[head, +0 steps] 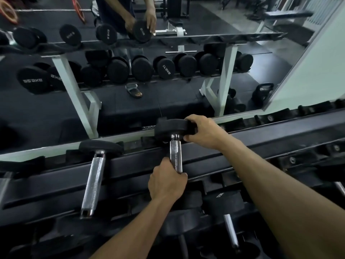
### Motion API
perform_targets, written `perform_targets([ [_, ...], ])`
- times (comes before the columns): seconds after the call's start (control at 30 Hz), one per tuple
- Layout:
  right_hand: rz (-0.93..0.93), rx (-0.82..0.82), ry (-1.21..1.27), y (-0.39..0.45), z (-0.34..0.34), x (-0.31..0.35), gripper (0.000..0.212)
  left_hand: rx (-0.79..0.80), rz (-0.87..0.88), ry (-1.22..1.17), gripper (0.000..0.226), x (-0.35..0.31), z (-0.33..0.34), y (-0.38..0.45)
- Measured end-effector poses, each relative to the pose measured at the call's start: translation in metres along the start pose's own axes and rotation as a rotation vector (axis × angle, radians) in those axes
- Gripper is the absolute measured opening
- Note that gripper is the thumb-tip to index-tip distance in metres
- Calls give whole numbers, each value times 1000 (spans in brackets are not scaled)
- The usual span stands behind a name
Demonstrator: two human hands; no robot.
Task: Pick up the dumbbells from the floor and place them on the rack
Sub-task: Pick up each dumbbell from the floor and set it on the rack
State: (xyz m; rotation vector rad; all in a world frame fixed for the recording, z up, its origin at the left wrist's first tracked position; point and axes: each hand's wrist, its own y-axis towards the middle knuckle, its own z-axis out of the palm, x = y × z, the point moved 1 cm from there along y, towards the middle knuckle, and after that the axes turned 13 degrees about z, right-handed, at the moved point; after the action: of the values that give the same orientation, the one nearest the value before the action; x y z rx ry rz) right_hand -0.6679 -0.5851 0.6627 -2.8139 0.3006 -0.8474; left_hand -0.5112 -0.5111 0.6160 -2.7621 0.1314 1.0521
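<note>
A black dumbbell with a knurled chrome handle (175, 154) lies across the top tier of the black rack (242, 143). Its far head (170, 128) sits at the back rail by the mirror. My left hand (167, 181) grips the near end of the handle; the near head is hidden under that hand. My right hand (202, 132) curls over the right side of the far head. A second dumbbell (94, 181) rests on the same tier to the left.
A wall mirror (130, 71) behind the rack reflects the rows of dumbbells, a person and a sandalled foot. More dumbbells (224, 204) sit on the lower tier beneath my arms. A kettlebell (263, 92) shows in the mirror at right.
</note>
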Motion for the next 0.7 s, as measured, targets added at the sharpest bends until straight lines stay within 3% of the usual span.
perform_targets([
  [0.3, 64, -56, -115, -67, -23, -26, 53, -158, 321, 261, 33, -35, -24, -38],
  [0.7, 265, -131, -181, -283, -32, -153, 62, 97, 850, 459, 44, -86, 43, -199],
])
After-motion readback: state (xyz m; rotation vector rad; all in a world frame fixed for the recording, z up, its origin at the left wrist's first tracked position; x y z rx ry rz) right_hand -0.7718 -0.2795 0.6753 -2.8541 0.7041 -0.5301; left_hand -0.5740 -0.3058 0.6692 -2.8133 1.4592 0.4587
